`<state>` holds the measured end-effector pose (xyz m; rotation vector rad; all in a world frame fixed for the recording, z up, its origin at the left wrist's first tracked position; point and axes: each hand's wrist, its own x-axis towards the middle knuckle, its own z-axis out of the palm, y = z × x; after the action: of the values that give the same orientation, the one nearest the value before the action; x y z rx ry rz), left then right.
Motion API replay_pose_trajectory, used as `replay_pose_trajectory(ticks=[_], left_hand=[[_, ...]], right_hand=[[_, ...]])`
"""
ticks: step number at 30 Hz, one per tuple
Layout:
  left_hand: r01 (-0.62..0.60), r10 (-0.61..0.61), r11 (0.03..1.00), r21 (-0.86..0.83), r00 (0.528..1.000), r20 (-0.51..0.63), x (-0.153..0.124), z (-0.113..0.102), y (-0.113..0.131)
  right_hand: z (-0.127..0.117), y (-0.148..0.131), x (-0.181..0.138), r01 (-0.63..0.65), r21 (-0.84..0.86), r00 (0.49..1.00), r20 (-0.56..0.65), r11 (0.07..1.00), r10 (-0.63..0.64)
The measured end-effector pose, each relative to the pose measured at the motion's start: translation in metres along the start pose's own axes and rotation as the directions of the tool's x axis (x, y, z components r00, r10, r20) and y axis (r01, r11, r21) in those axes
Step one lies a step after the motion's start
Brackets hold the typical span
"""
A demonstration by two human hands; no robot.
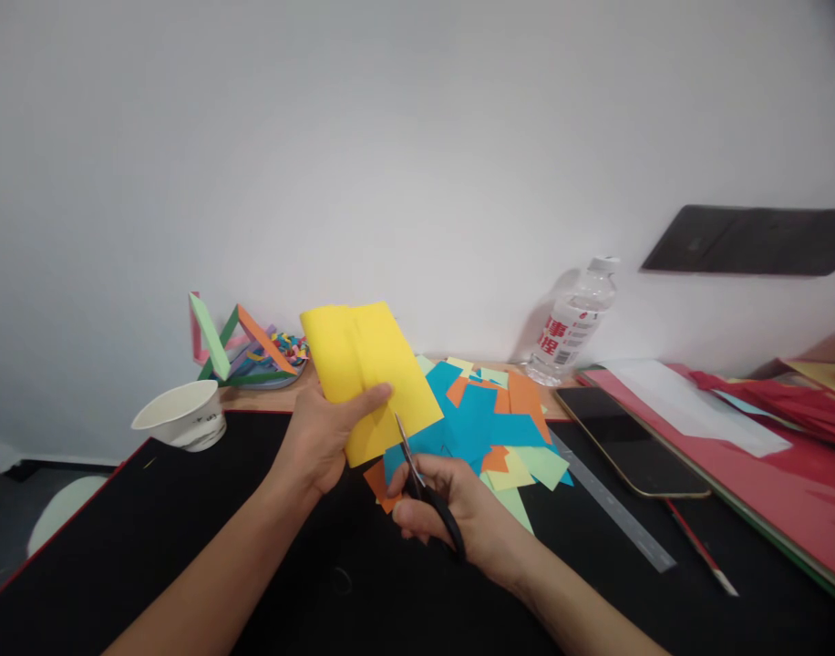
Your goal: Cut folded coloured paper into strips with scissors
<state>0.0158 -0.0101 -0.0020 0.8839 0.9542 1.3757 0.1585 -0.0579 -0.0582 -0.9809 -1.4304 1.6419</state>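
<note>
A folded sheet of yellow paper [390,360] is gripped in my left hand [325,428], its thumb pressed across the front. My right hand [458,506] is closed round the black handles of a pair of scissors [417,483]. Their blades point up at the paper's lower part, close to my left thumb; whether they have cut into it I cannot tell. Behind and right of the scissors lies a loose heap of blue, orange, green and pale yellow paper pieces [472,419], partly hidden by my right hand.
A white paper cup [181,415] stands at the left edge, near folded paper strips [209,337] and a plate of colourful bits [291,346]. Rightward are a water bottle [574,323], phone [629,442], clear ruler [615,506], red pencil [701,547] and stacked red paper [732,456].
</note>
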Motion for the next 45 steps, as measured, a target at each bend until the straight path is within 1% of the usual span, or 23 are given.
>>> replay_pose_trajectory(ticks=[6,14,20,30,40,45], left_hand=[[0.008,-0.008,1.0,0.001,1.0,0.003,0.0,-0.001,-0.001],[-0.016,0.016,1.0,-0.007,1.0,0.008,0.001,-0.001,-0.002],[0.014,-0.014,1.0,-0.027,1.0,0.007,0.001,-0.001,-0.002],[0.002,-0.002,1.0,-0.028,1.0,0.011,0.001,-0.001,-0.002],[0.003,-0.003,1.0,-0.028,1.0,0.004,0.001,-0.001,0.001],[0.007,-0.007,1.0,-0.013,1.0,-0.012,0.002,-0.001,0.002]], right_hand=[[-0.001,0.001,0.0,0.0,0.0,1.0,-0.003,1.0,0.0],[-0.001,-0.002,-0.002,0.014,0.059,1.0,0.016,0.998,-0.015],[-0.002,0.0,0.0,0.031,0.029,0.999,0.011,0.999,-0.032],[0.002,-0.007,-0.002,-0.011,0.039,0.999,-0.029,0.999,0.012],[0.003,-0.008,-0.001,-0.025,0.019,0.998,-0.049,0.999,0.026],[0.001,-0.002,0.0,-0.006,0.012,1.0,-0.022,1.0,0.006]])
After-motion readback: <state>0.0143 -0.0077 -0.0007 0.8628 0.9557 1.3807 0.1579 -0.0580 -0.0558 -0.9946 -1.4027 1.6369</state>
